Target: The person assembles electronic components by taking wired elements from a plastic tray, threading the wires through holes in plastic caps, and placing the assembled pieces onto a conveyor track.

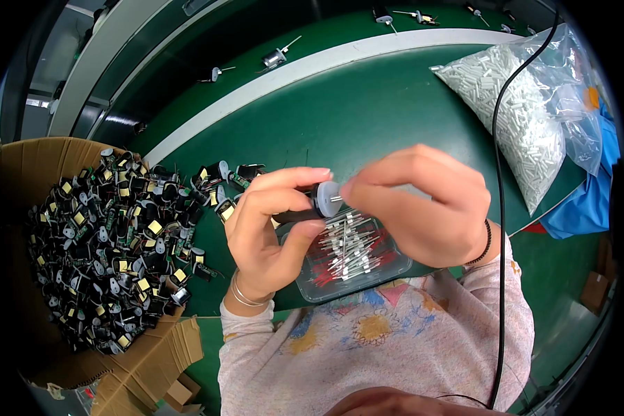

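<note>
My left hand [267, 232] is closed around a small motor [325, 198] with a dark body and a pale grey round end, which faces right. A short thin metal shaft shows at that end. My right hand [426, 208] pinches right beside the shaft; its fingertips hide whatever they hold. Below both hands stands a clear plastic tray [310, 295], filled with thin metal shafts [345, 243] that carry white and red parts. Several more motors [218, 173] with circuit boards and yellow pads lie on the green table behind my left hand.
At the left, a cardboard box [31, 154] is heaped with motors [118, 243]. A clear bag of short white tubes [516, 111] lies at the right, near blue cloth [582, 208]. A black cable [499, 277] hangs down in front. Motors with shafts [275, 57] sit along the far green strip.
</note>
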Motion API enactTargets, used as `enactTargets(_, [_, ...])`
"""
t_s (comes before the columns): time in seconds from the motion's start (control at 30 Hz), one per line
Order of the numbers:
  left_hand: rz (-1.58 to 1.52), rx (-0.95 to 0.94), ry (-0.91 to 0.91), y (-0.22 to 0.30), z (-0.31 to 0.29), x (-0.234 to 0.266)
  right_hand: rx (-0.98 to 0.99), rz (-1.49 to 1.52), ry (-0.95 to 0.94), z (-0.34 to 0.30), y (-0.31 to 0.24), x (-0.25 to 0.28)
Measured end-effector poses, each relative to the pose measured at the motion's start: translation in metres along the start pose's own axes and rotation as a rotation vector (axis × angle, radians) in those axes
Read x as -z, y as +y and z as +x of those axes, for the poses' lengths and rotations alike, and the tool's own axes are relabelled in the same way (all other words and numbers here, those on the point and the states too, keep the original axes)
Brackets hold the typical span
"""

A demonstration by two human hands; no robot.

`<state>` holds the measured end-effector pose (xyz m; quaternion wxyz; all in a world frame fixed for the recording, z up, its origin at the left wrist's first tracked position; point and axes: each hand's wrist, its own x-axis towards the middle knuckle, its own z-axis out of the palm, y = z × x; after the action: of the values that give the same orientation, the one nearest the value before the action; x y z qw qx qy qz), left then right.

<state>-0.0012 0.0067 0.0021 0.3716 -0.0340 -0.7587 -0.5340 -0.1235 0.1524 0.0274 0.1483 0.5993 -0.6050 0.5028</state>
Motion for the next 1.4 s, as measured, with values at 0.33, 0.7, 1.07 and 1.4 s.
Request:
enactTargets(0.33, [0.214, -0.027, 0.011, 0.012, -0.001, -0.003, 0.044, 0.105, -0.019, -0.004, 0.009, -0.01])
enactTargets(0.7, [0.152, -0.032, 0.081, -0.016, 0.009, 0.005, -0.112, 0.254, 0.084, 0.004, 0.027, -0.039])
enactTargets(1.07, [1.097, 0.282, -0.41, -0.073, -0.005, 0.044, -1.147, 0.908, 0.433, 0.035, 0.273, -0.069])
enactTargets(1.4, [1.249, 0.234, -0.643, -0.082, -0.008, 0.029, -0.275, 0.433, -0.443, -0.008, 0.067, -0.046])
